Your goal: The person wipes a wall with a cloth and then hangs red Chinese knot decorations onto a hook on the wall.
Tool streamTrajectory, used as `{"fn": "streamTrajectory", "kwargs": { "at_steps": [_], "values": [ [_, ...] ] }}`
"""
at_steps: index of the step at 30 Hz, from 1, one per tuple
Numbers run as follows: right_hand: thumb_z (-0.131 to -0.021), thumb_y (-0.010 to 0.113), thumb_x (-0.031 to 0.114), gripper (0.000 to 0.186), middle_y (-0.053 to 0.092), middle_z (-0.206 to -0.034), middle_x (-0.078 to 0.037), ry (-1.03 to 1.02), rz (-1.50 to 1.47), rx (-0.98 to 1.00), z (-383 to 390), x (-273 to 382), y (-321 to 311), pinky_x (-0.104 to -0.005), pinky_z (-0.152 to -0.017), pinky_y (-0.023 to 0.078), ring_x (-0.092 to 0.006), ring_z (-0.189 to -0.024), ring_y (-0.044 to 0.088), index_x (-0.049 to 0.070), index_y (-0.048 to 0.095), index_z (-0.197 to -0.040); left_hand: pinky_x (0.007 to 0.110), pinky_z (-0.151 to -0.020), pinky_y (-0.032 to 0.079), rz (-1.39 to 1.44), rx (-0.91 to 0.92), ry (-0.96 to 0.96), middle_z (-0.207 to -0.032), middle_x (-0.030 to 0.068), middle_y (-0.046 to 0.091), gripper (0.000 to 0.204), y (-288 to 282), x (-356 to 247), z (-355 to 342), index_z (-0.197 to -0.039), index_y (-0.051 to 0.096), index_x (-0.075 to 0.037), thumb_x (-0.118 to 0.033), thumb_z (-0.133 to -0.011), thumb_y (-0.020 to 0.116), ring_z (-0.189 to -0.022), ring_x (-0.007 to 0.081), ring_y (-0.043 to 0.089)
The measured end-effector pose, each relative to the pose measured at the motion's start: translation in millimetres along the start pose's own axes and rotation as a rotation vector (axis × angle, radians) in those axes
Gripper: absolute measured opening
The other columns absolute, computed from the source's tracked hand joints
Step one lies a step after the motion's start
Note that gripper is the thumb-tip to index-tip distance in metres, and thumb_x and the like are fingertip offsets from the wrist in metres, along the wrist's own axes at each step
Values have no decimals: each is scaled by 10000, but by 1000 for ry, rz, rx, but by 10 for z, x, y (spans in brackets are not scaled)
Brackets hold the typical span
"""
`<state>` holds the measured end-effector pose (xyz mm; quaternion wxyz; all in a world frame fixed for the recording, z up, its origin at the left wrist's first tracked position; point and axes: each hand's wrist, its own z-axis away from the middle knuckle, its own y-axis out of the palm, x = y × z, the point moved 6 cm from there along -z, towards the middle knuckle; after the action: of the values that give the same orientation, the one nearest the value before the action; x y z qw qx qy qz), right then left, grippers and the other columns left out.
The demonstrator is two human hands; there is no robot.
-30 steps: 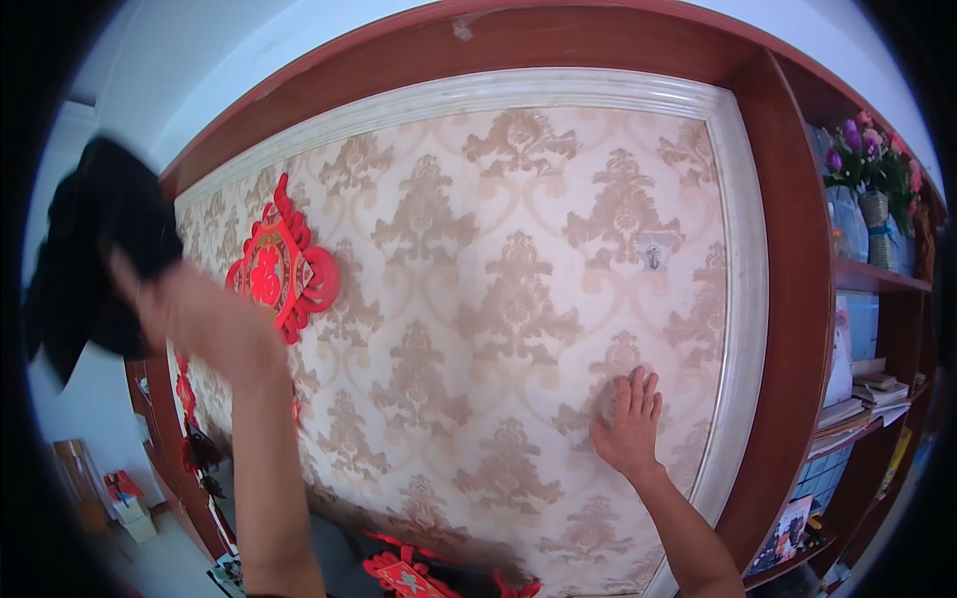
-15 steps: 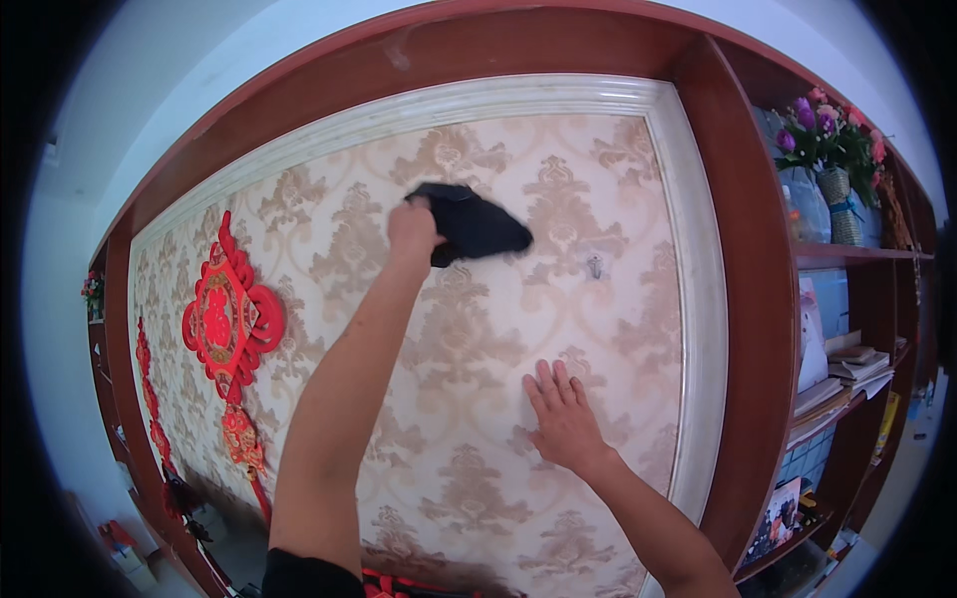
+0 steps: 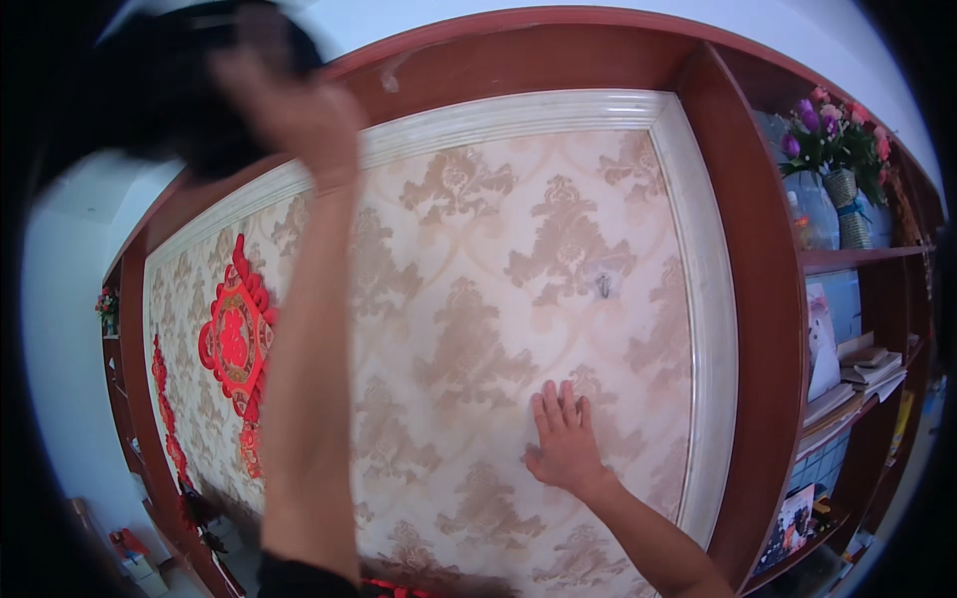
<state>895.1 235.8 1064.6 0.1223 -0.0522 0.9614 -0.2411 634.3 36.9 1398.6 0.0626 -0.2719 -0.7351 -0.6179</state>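
Note:
Raised high at the upper left, my left hand [image 3: 299, 115] is smeared by motion and holds a black cloth [image 3: 169, 90]. The cloth spreads past the hand toward the picture's left rim, in front of the wooden frame's top. Lower right of centre, my right hand [image 3: 566, 439] lies flat with fingers stretched out on the patterned wallpaper panel [image 3: 469, 339]. A small hook [image 3: 603, 285] sits on the panel above that hand.
A red knot ornament [image 3: 237, 329] hangs on the panel behind my left forearm. White moulding [image 3: 706, 349] and a brown wooden frame [image 3: 753, 349] border the panel. Shelves on the right hold a flower vase [image 3: 850, 209], stacked papers [image 3: 867, 364] and pictures.
My left hand has swung up and left with the black cloth, from the panel's upper middle to the upper left. My right hand stays flat on the panel.

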Motion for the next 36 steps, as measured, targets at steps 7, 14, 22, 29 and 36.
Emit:
{"fn": "streamTrajectory", "kwargs": {
  "at_steps": [7, 14, 22, 29, 36],
  "values": [
    [-747, 689, 344, 911, 194, -1558, -266, -46, 8, -48, 42, -120, 21, -615, -1135, 186, -450, -1455, 147, -28, 292, -1478, 479, -903, 489, -213, 1368, -918, -1140, 226, 645, 387, 395, 402, 2906, -983, 705, -13, -345, -948, 510, -1081, 406, 604],
    [-732, 693, 333, 925, 195, -1549, -286, -32, -1, -73, 36, -83, 44, -636, -1129, 173, -467, -1447, 152, -60, 289, -1466, 423, -897, 489, -83, 866, -862, -1161, 183, 644, 317, -662, 681, 2121, -1088, 667, -23, -270, -939, 535, -1057, 329, 611],
    [-847, 607, 302, 731, 282, -1521, -251, 1, -150, -42, 23, 39, 39, -555, -1154, 204, -397, -1418, 264, -45, 350, -1438, 359, -890, 488, 1022, 1248, 149, -1187, 133, 643, 323, 109, -1534, 1832, -1208, 622, -34, -185, -929, 564, -1029, 240, 620],
    [-750, 682, 271, 857, 235, -1540, -274, -97, -79, -160, 51, -61, 31, -609, -1127, 206, -444, -1442, 194, -29, 312, -1463, 358, -832, 500, 824, 1214, -537, -1039, 127, 673, 368, 1444, -739, 1710, -1125, 659, -13, -309, -925, 569, -904, 238, 635],
    [-707, 696, 294, 919, 215, -1545, -288, -89, -89, -128, 44, -79, 12, -636, -1132, 163, -470, -1441, 174, -40, 304, -1468, 512, -893, 463, -490, 995, -684, -1014, 283, 657, 383, -466, 1978, 1733, -1025, 683, 16, -305, -946, 491, -1013, 452, 608]
  ]
}}
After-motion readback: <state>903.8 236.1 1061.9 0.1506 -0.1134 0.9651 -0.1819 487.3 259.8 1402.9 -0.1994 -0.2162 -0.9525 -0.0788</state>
